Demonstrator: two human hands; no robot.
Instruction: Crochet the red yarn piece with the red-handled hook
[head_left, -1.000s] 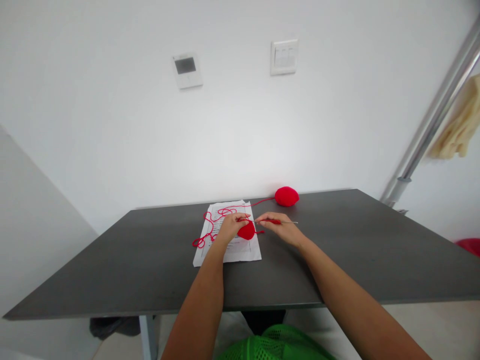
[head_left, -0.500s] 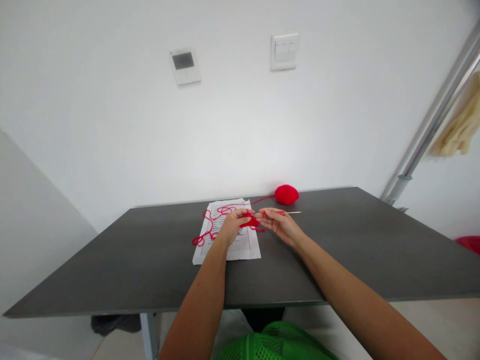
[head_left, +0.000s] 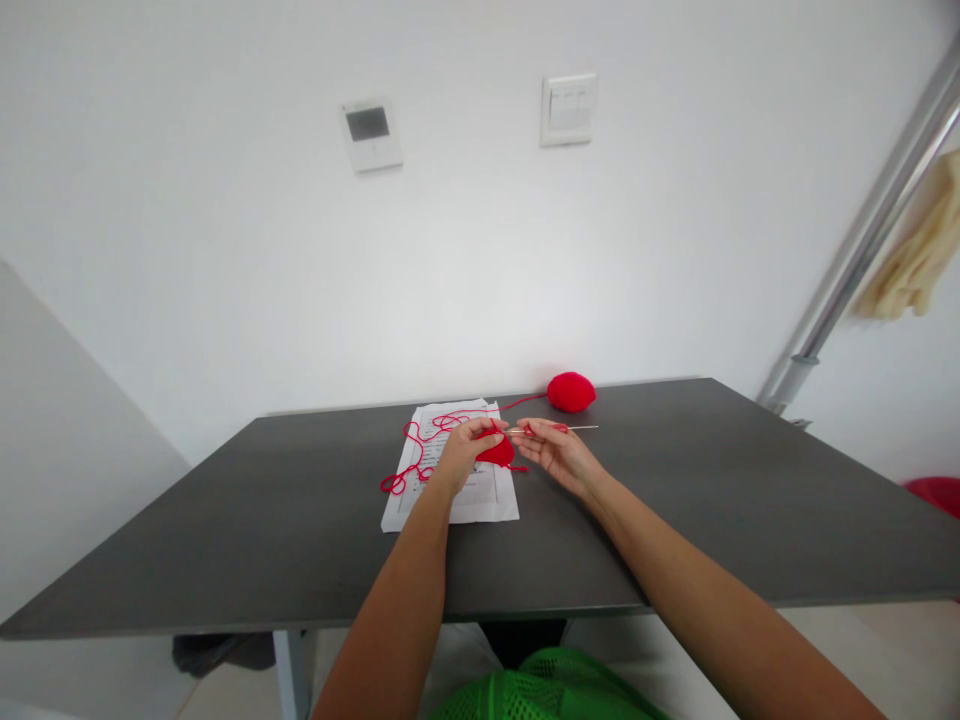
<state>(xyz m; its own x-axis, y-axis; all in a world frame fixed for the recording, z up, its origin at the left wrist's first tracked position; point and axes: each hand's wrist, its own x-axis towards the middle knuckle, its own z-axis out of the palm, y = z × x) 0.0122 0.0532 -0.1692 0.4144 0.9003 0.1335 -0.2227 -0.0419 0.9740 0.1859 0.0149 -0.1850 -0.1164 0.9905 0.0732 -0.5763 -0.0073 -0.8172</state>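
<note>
My left hand point(head_left: 472, 447) pinches a small piece of red crocheted fabric point(head_left: 497, 450) between thumb and fingers, over the paper. My right hand point(head_left: 559, 452) is closed on a thin crochet hook point(head_left: 583, 428), metal at the ends and red in the middle. One end of the hook points left and meets the fabric's upper edge. A short yarn tail hangs at the fabric's lower right. Red yarn point(head_left: 414, 468) loops loosely over the printed sheet point(head_left: 472, 505) and runs back to a red yarn ball point(head_left: 571, 392).
The dark grey table point(head_left: 300, 530) stands against a white wall. A thermostat point(head_left: 371, 135) and a switch plate point(head_left: 568, 110) are on that wall. At the right are a metal pole point(head_left: 847, 270), a cream cloth-like thing point(head_left: 915, 260) and part of a red object point(head_left: 936, 492).
The fabric in my left hand has turned and shows more of its face below the hook. My hands keep nearly the same places; the view has shifted slightly.
</note>
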